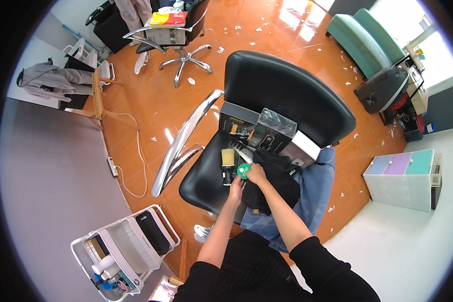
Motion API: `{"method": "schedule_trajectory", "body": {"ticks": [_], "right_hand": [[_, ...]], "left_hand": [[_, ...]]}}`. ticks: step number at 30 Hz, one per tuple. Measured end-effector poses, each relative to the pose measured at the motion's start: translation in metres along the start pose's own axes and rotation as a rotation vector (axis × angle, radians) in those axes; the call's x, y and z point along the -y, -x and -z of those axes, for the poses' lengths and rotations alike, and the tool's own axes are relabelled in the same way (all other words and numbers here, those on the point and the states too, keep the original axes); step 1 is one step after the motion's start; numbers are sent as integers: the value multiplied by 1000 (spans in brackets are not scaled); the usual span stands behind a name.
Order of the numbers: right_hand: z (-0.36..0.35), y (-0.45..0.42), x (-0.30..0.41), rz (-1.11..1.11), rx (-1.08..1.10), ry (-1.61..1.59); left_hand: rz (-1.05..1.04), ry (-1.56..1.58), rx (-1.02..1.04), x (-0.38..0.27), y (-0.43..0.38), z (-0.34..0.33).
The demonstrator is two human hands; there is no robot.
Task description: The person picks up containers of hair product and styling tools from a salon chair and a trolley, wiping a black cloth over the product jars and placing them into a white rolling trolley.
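A small round green-topped tin [243,170] is held between my hands above the seat of a black salon chair [202,185]. My right hand [256,174] grips its right edge, and my left hand [235,190] has its fingers at the lower edge. Just left of the tin lies a barber's neck duster [228,156] with pale bristles and a black handle. Behind the tin is a pale flat item [244,153], partly hidden. Bunched black cloth [277,185] lies under and beside my right forearm. Two dark product boxes [238,120] [273,128] and a white-topped box [304,145] lean against the backrest.
Blue fabric [317,188] drapes over the chair's right side. A chrome armrest [188,137] curves along its left. A white trolley [126,245] with bottles stands lower left, near a power strip [112,167]. Paper scraps litter the orange floor; a small cabinet [398,185] stands right.
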State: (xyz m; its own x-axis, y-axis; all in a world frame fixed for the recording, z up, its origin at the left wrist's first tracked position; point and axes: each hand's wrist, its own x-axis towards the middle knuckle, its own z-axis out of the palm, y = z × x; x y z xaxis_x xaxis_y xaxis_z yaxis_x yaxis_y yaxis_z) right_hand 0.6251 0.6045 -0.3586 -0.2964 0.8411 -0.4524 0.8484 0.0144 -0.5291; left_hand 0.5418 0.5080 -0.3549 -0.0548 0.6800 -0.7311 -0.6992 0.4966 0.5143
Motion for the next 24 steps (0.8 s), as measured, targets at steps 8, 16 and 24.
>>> {"method": "schedule_trajectory", "body": {"ticks": [8, 16, 24], "right_hand": [[7, 1, -11, -87, -101, -407], [52, 62, 46, -88, -97, -1091], [93, 129, 119, -37, -13, -1283]], "left_hand": [[-138, -3, -74, -29, 28, -21], [-483, -214, -117, -67, 88, -34], [-800, -376, -190, -93, 155, -27]]}}
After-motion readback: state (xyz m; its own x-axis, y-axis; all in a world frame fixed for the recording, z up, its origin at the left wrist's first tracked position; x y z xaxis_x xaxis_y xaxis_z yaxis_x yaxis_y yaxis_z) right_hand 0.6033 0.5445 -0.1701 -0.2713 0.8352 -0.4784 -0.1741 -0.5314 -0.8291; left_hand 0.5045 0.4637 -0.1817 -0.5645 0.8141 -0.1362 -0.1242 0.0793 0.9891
